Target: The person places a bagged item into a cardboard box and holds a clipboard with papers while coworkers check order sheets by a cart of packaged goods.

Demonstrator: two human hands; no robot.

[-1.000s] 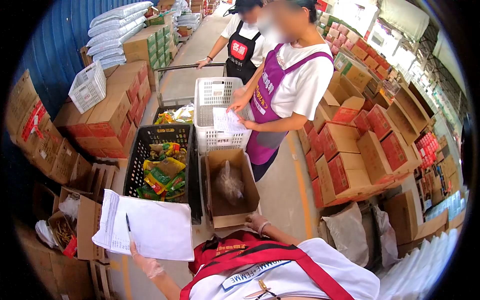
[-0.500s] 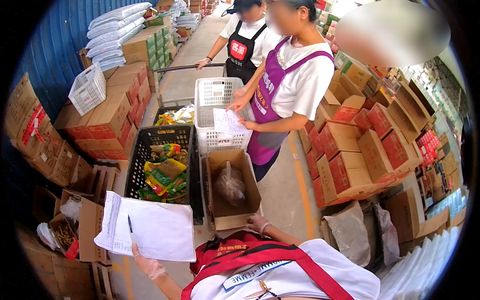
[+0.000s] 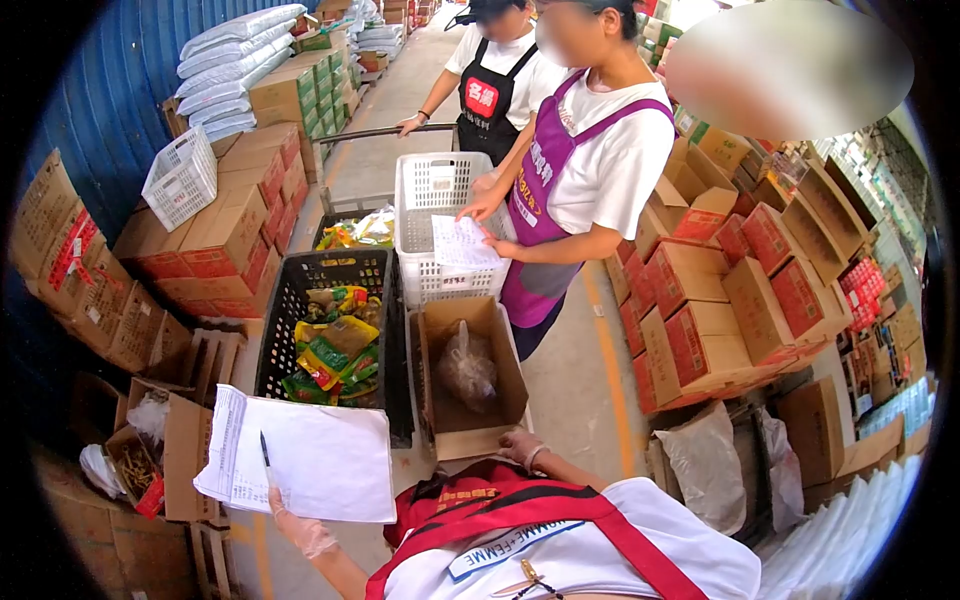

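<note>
My left hand [image 3: 300, 528], in a clear plastic glove, is closed on a stack of papers [image 3: 320, 455] at lower left. A dark pen [image 3: 265, 450] lies on the sheets, its lower end at my thumb. Handwriting shows along the left part of the papers. My right hand [image 3: 524, 449], also gloved, is closed at the near rim of an open cardboard box [image 3: 455, 443]. A knotted clear plastic bag [image 3: 467, 370] with brownish contents sits inside this box. Beside it, a black crate [image 3: 265, 340] holds several yellow and green packets [image 3: 335, 350].
Two people in aprons stand ahead by a cart handle [image 3: 385, 130]. One holds a written sheet [image 3: 462, 243] over a white crate [image 3: 430, 172]. Carton stacks [image 3: 690, 340] line the right; cartons [image 3: 215, 230], another white crate [image 3: 182, 175] and piled sacks [image 3: 225, 75] line the left.
The whole view has shifted slightly to the right and down in the frame. Both hands keep their places on the papers and the box.
</note>
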